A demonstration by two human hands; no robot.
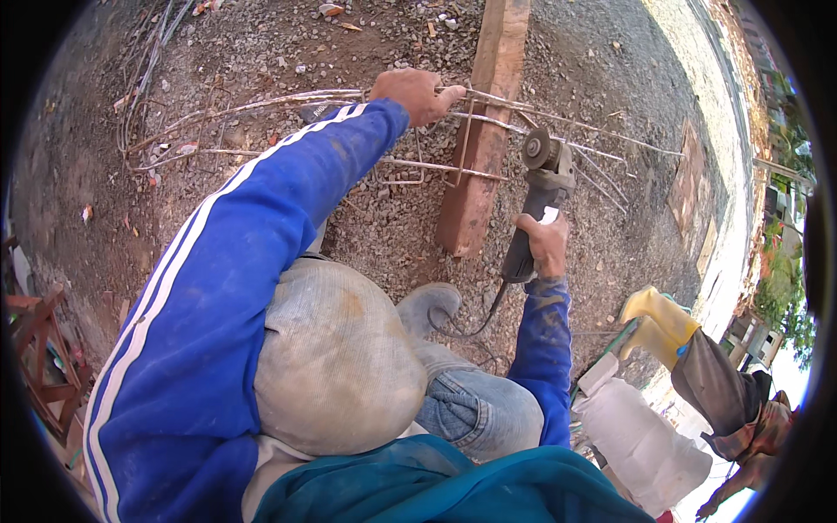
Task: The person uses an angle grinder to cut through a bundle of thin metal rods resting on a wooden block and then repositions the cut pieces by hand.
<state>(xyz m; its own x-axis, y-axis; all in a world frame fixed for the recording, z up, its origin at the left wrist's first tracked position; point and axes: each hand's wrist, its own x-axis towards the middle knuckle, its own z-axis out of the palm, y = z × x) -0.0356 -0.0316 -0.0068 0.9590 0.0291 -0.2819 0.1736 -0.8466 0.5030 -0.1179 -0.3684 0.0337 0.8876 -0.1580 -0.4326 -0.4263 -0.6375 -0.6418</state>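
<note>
R hand [547, 244]: wrapped round body of angle grinder [540, 199], power cord [497, 303] trailing from its rear end. Abrasive disc [540, 150] sits among the rods, just R of timber beam [471, 209]; contact w/ steel can't be told; no sparks visible.

L hand [417, 96]: clenched on upper rod of rebar cage [436, 166], just L of beam.

Cage: thin long rods w/ bent stirrups [463, 144], lying across beam, above gravel [384, 218].

Status (judged): part-done. Stirrups already on long rods; rod ends [622, 159] jut past beam at uneven lengths, so cutting looks unfinished.

Markings: pale patch on grinder, poss. a label, too small to read. No brand or writing legible elsewhere.

Outlying: loose rods [157, 48], upper L; flat board [689, 179], far R; white sack [636, 436], lower R; co-worker's yellow boots [658, 318] beyond it.
</note>
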